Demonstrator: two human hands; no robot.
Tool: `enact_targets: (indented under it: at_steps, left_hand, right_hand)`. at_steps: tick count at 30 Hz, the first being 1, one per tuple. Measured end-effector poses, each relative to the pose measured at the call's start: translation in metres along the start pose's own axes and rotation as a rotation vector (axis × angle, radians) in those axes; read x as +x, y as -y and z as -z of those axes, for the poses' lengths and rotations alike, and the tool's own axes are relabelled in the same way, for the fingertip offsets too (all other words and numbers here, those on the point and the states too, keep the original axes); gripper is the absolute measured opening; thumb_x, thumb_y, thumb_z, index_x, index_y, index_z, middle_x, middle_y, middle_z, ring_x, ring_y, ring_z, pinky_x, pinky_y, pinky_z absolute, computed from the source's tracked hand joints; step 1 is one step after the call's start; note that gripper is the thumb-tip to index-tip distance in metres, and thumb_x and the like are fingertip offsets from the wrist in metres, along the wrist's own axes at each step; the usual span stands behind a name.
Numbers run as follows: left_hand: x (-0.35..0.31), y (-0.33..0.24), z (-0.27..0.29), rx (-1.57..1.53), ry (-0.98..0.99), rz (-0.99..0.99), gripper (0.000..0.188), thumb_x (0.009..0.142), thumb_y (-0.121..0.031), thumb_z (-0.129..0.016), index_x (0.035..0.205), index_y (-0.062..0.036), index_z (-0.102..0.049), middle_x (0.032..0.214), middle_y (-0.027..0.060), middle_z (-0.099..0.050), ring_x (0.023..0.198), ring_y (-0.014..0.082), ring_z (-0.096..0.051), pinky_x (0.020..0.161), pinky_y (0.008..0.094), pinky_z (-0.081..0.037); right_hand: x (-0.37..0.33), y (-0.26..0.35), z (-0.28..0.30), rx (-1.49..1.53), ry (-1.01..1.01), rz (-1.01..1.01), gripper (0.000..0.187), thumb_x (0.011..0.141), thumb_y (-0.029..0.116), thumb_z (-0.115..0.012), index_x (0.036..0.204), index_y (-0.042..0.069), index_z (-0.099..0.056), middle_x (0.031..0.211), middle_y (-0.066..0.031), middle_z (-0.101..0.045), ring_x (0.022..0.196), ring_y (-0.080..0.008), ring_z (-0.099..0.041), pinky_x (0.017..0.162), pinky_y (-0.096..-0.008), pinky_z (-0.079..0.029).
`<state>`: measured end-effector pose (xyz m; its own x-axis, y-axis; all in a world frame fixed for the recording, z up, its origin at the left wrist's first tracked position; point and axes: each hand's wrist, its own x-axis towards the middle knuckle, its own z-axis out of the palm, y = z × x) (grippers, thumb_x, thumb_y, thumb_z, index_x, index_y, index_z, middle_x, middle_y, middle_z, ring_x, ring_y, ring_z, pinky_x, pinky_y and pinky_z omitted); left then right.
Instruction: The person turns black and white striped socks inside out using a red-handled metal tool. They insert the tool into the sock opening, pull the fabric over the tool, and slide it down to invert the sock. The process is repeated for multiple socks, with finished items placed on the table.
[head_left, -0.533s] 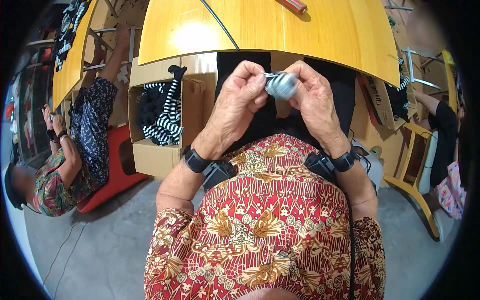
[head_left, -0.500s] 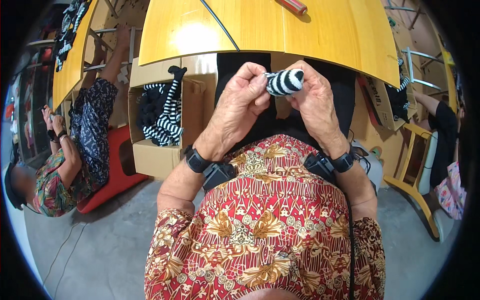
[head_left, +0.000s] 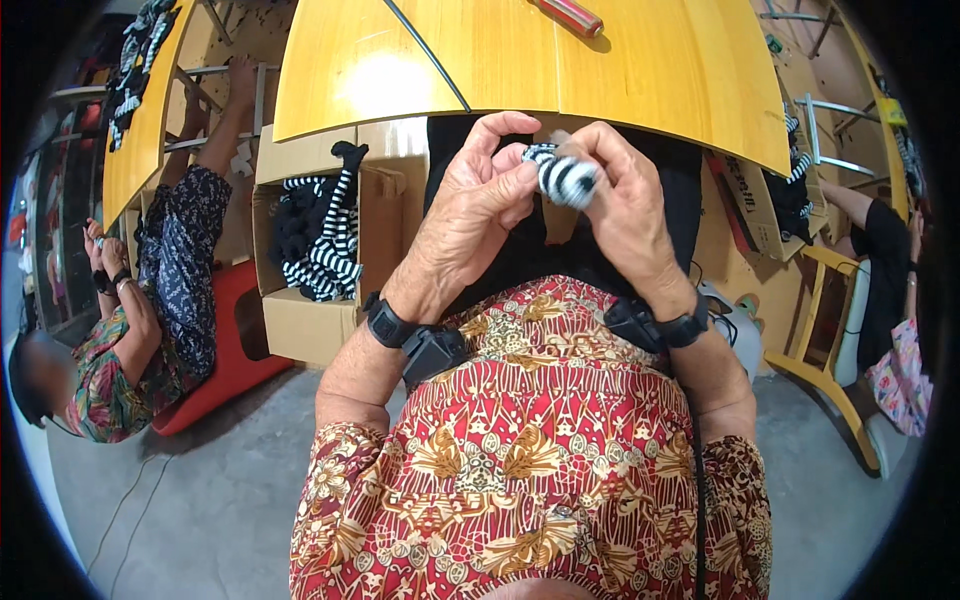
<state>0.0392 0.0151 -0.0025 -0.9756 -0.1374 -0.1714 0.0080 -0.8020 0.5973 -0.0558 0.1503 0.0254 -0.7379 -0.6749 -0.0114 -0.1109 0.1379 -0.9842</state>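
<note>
Between my hands, just off the front edge of the wooden table (head_left: 330,105), is a small black-and-white striped knitted tube (head_left: 563,178), like a sock. My left hand (head_left: 485,190) pinches its left end between thumb and fingers. Bent fingers of my right hand (head_left: 628,205) close on its right side; the fingertips are partly hidden and smeared by motion. The tube's rounded end points down and to the right, blurred.
On the table lie a dark thin rod (head_left: 428,55) and a red-handled tool (head_left: 572,15). An open cardboard box (head_left: 310,325) at left holds striped knitted pieces (head_left: 335,245). Another carton (head_left: 750,205) stands at right. Co-workers sit on both sides, one on a red chair (head_left: 235,345).
The tube's rounded end has swung from pointing right to pointing down and right. My right hand's fingers have shifted over it; my left hand keeps its pinch, its index finger lifted a little.
</note>
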Motion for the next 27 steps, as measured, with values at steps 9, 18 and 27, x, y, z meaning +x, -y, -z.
enact_targets:
  at_steps: [9, 18, 27]
  left_hand:
    - [-0.006, 0.001, 0.002, -0.015, -0.040, 0.085, 0.041, 0.088, -0.012, -0.068, 0.122, -0.0085, -0.045, 0.086, -0.0021, -0.056, 0.059, 0.0015, -0.039, 0.049, 0.0156, -0.032]
    - [-0.024, -0.011, -0.024, 0.180, 0.067, -0.006, 0.093, 0.076, -0.003, -0.076, 0.150, -0.0126, -0.020, 0.097, 0.0030, -0.064, 0.059, -0.0006, -0.045, 0.046, 0.0136, -0.036]
    - [-0.018, -0.009, -0.027, 0.413, -0.107, -0.093, 0.042, 0.085, -0.004, -0.067, 0.126, -0.0060, -0.057, 0.082, -0.0031, -0.061, 0.055, -0.0007, -0.042, 0.047, 0.0137, -0.035]
  right_hand:
    - [0.000, -0.007, 0.001, -0.175, 0.061, 0.203, 0.025, 0.092, 0.019, -0.061, 0.076, 0.002, -0.051, 0.061, -0.0062, -0.047, 0.056, -0.0109, -0.049, 0.050, -0.0290, -0.042]
    - [0.003, 0.008, 0.004, -0.122, 0.167, 0.292, 0.018, 0.083, 0.006, -0.066, 0.080, -0.002, -0.050, 0.068, -0.0046, -0.045, 0.064, -0.0085, -0.046, 0.057, -0.0270, -0.040]
    - [0.005, -0.005, 0.001, -0.007, 0.159, 0.086, 0.016, 0.088, 0.011, -0.063, 0.097, -0.001, -0.059, 0.081, -0.0005, -0.061, 0.072, -0.0070, -0.056, 0.066, -0.0230, -0.048]
